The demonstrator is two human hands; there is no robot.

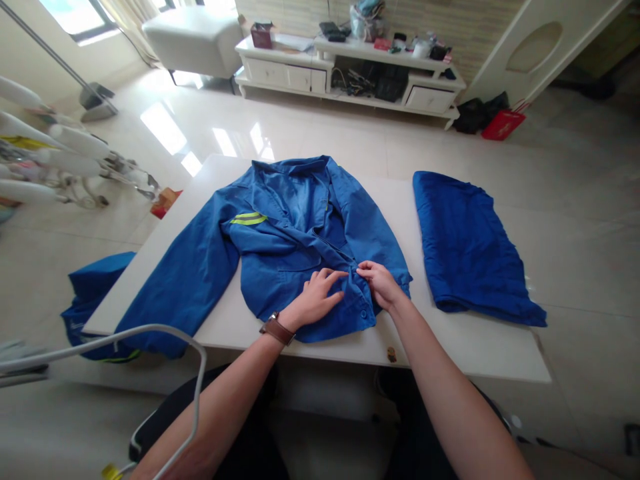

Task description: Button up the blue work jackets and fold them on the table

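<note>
A blue work jacket (pixel 270 250) with a yellow-green and grey reflective strip lies front up on the white table, its collar away from me. The front is open at the top, and the two edges overlap lower down. My left hand (pixel 320 297), wearing a brown-strapped watch (pixel 277 329), rests on the jacket's lower front with fingers apart. At the front edge, my right hand (pixel 380 283) pinches the fabric between thumb and fingers, near the left fingertips. A button (pixel 364 313) shows below the hands.
Folded dark blue cloth (pixel 467 243) lies on the right of the white table (pixel 400 347). More blue clothing (pixel 95 307) sits beyond the left edge. A white tube (pixel 203 373) curves across the lower left. A TV cabinet (pixel 287 75) and a red bag (pixel 504 124) stand across the room.
</note>
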